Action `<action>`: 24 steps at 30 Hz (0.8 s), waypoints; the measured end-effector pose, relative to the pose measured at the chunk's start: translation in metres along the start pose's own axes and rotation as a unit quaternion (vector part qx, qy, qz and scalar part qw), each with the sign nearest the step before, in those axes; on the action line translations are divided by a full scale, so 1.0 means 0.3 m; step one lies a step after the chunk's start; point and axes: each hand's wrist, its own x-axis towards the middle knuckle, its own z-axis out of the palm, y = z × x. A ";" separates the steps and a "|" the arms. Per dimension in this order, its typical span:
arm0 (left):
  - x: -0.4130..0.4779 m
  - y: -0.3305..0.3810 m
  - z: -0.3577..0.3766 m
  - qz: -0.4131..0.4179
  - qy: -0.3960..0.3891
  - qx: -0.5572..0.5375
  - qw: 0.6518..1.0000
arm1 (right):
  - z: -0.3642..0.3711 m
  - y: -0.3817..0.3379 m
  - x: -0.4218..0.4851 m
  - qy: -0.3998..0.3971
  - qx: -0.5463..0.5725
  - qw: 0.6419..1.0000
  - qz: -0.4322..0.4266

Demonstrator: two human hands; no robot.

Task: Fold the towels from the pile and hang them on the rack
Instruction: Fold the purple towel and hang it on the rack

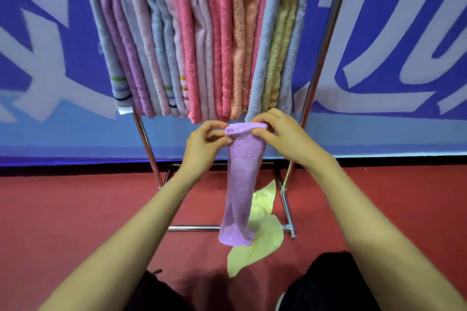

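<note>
A lilac towel (pixel 241 184) hangs folded lengthwise in front of me, its top edge pinched at both corners. My left hand (pixel 203 145) grips the left corner and my right hand (pixel 280 134) grips the right one. Behind it stands the metal rack (pixel 321 58), its top rail loaded with several folded towels (pixel 199 40) in grey, purple, pink, orange and yellow. A yellow towel (pixel 262 237) lies crumpled on the red floor under the lilac one, partly hidden by it.
The rack's lower bars (pixel 192 228) and right foot (pixel 292 231) sit on the red floor just ahead of my dark-clothed knees (pixel 326 283). A blue banner with white lettering (pixel 391 33) covers the wall behind.
</note>
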 end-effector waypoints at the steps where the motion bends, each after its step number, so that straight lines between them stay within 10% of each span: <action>1: 0.007 0.072 -0.003 0.021 -0.001 -0.003 1.000 | -0.059 -0.045 0.013 0.014 -0.010 1.000 -0.011; 12: 0.030 0.596 -0.014 0.076 -0.003 -0.124 0.989 | -0.499 -0.381 0.053 0.124 -0.001 0.990 -0.060; 24: -0.015 0.691 0.033 0.166 -0.007 -0.097 0.981 | -0.589 -0.408 0.053 0.035 0.078 0.996 0.000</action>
